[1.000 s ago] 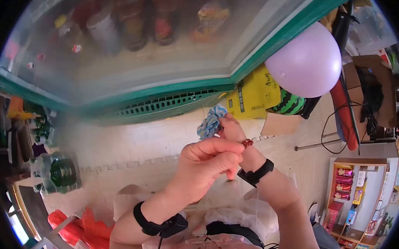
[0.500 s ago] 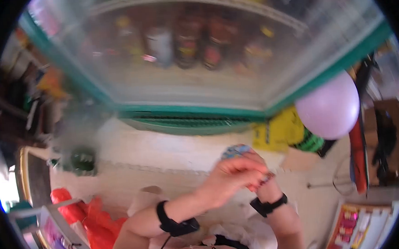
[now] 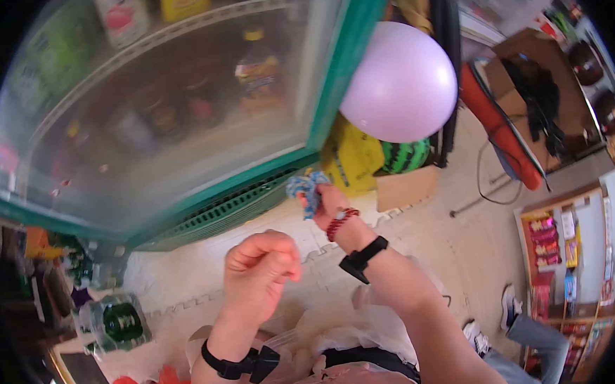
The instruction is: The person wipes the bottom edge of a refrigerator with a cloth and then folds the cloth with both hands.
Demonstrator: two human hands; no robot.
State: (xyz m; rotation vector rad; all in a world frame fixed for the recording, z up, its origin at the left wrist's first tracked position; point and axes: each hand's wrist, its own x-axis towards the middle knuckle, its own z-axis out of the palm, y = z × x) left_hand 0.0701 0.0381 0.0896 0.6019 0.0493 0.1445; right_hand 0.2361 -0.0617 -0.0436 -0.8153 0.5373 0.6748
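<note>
head view: the hands are now apart. the right hand point(image 3: 328, 203) is raised and clamped on a blue crumpled cloth point(image 3: 306, 190), which sticks out above its fingers. the left hand point(image 3: 260, 274) has let go and curls loosely closed, empty, below and left of it. a second ago both hands met at the cloth; the purple balloon point(image 3: 398, 81) sits above right.

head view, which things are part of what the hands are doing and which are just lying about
In hand:
right hand, closed on the blue scrunchie
red bead bracelet on the right wrist
left hand, fisted, apart from the scrunchie

Lying about:
lilac balloon
drinks fridge
watermelon ball
snack rack
</note>
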